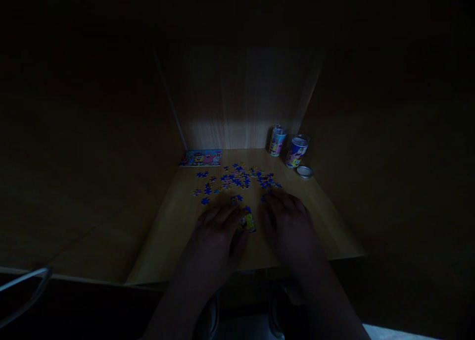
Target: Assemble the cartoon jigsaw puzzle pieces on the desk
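In dim light, a small block of joined jigsaw puzzle pieces (249, 222) with a yellow picture lies near the front of the wooden surface. My left hand (215, 236) is curled around its left side, fingertips on top and thumb at the lower edge. My right hand (291, 221) is bent over the wood to the right, its fingertips at a blue puzzle piece (264, 198); the thumb side is in shadow. Just above the block sits another small blue piece (236, 198). Loose puzzle pieces (235, 179), several showing blue, are scattered beyond both hands.
A cartoon picture sheet (202, 158) lies at the back left. Two printed cans, one farther back (277, 141) and one nearer (297, 152), stand at the back right, with a round lid (305, 171) before them. Wooden panels enclose the back and sides.
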Demonstrator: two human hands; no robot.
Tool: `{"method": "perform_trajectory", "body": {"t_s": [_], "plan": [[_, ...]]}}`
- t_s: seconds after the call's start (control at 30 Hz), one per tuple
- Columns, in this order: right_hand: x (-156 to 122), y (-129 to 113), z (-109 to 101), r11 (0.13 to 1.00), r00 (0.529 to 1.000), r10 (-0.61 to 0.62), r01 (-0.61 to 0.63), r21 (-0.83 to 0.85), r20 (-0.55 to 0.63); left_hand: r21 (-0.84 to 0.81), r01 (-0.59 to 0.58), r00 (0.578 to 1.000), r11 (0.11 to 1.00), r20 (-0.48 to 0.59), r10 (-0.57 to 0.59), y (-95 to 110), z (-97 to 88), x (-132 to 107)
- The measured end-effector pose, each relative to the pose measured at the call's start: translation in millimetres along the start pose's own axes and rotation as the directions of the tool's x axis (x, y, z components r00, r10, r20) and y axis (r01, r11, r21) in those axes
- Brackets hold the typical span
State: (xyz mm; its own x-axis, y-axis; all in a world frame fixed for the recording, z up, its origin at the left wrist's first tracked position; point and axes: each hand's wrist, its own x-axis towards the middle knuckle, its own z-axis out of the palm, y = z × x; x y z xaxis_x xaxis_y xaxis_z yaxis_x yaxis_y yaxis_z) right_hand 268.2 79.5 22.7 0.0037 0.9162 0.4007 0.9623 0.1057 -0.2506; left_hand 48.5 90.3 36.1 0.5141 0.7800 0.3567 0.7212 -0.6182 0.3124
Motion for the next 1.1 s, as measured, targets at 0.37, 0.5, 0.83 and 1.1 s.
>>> {"method": "perform_trajectory", "body": {"t_s": [0.37,0.5,0.83,1.1], "plan": [[-1.5,4.7,7.7,0.999,0.999,-0.011,0.013,0.034,-0.053,0.029,0.006,1.0,1.0,0.022,-0.007,-0.7,3.0,-1.8],[-1.1,3.9,5.6,0.996,0.997,-0.033,0.038,0.078,-0.068,0.047,-0.013,1.0,0.999,0.015,0.013,0.4,1.9,-1.8],[-4.8,-7.8,-6.5,0.895,0.925,-0.373,0.338,0.291,0.075,0.166,0.054,0.998,0.985,-0.026,-0.051,-18.4,5.7,3.4],[0.3,-12.2,-10.6,0.862,0.915,-0.392,0.33,0.385,0.096,0.219,0.045,0.998,0.975,0.04,-0.055,-30.4,8.9,11.8]]}}
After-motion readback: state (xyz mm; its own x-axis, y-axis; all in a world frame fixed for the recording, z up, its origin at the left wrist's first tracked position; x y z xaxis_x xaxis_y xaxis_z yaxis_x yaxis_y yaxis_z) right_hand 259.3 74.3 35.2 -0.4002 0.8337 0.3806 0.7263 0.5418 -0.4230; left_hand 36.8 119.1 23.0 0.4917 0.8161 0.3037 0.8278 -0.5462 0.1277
